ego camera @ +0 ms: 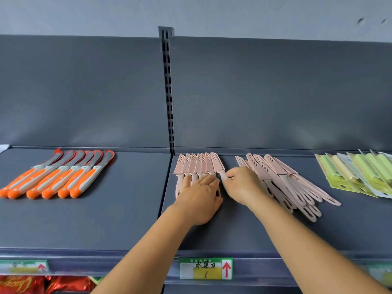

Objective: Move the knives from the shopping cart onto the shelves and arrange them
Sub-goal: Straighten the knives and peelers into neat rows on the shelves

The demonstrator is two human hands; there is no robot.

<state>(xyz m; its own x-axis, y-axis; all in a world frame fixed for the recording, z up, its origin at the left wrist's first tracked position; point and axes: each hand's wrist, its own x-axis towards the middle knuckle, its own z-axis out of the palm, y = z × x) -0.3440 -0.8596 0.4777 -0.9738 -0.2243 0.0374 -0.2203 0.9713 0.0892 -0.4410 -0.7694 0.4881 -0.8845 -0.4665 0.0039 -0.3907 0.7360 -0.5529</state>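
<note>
**Aligning pink knives: risks and shelf contents**

Nearest, price label [206,268] on the shelf's front rail, handwritten, red arrow up.

Left hand [198,199]: fingers straight and together, pressing flat on the handles of the neat pink row [198,166].

Right hand [241,184]: fingers curled, pinching the handle of the row's last knife [218,165], just beside the left fingertips.

Risk: easing the left hand's pressure while the right seats its knife would likely fan the row out; the right wrist lies against the loose pink heap [282,179] and could drag it forward.

Shelf [244,228] holds, from the left: orange-handled knives [59,175], the pink row, the heap, green carded packs [358,172]. Cart not in view.

Farthest, slotted upright [168,92].
</note>
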